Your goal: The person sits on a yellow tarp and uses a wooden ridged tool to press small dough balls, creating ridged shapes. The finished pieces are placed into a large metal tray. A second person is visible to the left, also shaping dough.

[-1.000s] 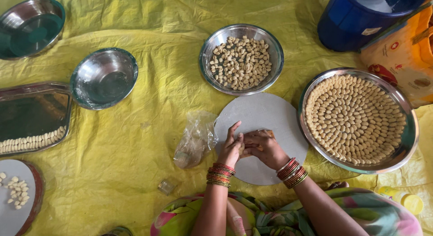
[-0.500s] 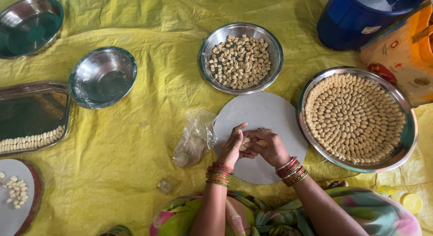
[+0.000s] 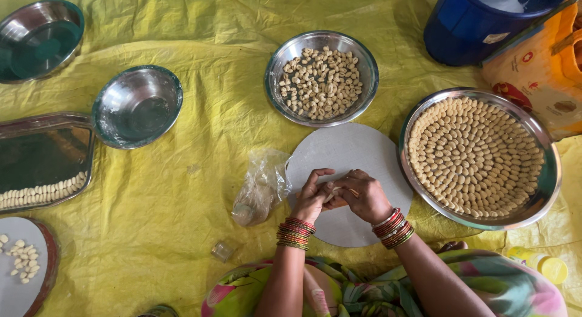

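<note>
Head view, looking straight down at a yellow sheet [image 3: 182,232] spread on the floor. Both hands meet over the near half of a round grey board [image 3: 345,153]: the left hand [image 3: 312,199] and the right hand [image 3: 361,196] are pinched together around a small pale dough piece [image 3: 332,193], fingertips touching, so each hand is clenched on the same piece (most of it is hidden by the fingers; its shape cannot be told). Just left of the board lies a crumpled clear plastic bag [image 3: 260,186]. Beyond the board's far edge sits a steel bowl of loose pieces [image 3: 321,77]; touching its right edge is a wide steel plate [image 3: 479,153] filled with pieces laid in tight concentric rows. Toward the sheet's left edge: an empty steel bowl [image 3: 136,105], a rectangular steel tray [image 3: 42,159] with one row of pieces along its near side, and a second board [image 3: 21,265] with a few scattered pieces. Risk, as judgement: the piece is small and soft, so too hard a pinch could squash or tear it. The plate is nearly full and hard against the right forearm's path; a careless elbow or sleeve could knock the rows out of order. The bag lies close enough to the left wrist to be dragged.
</note>
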